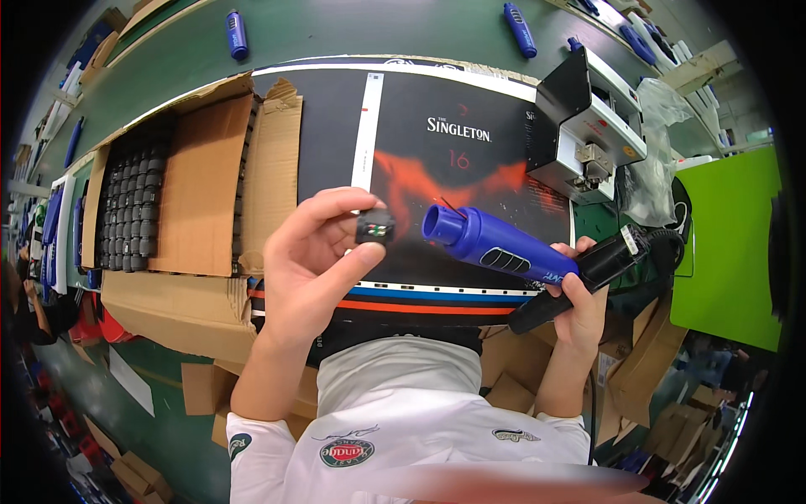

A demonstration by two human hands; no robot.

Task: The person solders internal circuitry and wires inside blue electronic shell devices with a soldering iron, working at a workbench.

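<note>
My left hand pinches a small black round plastic part between thumb and fingertips, with small coloured spots on the side facing me. A blue tubular plastic housing lies tilted in my right hand, which grips its lower right end. Its open end points up and left toward the black part, a gap apart from it. A thin dark wire sticks out near that opening. Behind the right fingers runs a long black tool with a cord at its upper end; whether the hand also holds it I cannot tell.
On the left, an opened cardboard box holds rows of black round parts. A black-and-silver bench machine stands at right, beside a clear plastic bag and a green panel. Blue housings lie along the far bench.
</note>
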